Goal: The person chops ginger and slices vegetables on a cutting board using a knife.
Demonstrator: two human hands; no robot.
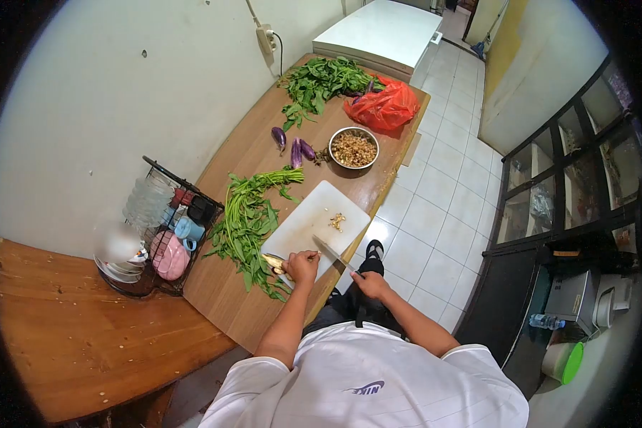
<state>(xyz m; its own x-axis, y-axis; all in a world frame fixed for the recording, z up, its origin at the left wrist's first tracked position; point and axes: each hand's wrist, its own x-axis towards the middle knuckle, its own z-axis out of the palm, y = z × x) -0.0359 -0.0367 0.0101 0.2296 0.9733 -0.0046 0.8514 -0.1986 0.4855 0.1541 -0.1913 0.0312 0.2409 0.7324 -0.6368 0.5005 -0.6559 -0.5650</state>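
Note:
My right hand is wrapped around the handle of a kitchen knife, its blade angled over the near right part of a white cutting board. My left hand is at the board's near left edge with its fingers drawn together; what they pinch is too small to make out. Against that hand's left side are yellowish pieces with dark edges, partly covered by it. Small chopped yellow-brown bits lie on the board's right side. A bundle of leafy greens runs along the board's left.
Beyond the board stands a steel bowl of diced brownish bits. Purple eggplants, more greens and a red plastic bag lie farther back. A black dish rack with cups and plates stands left. A white chest adjoins the table's far end.

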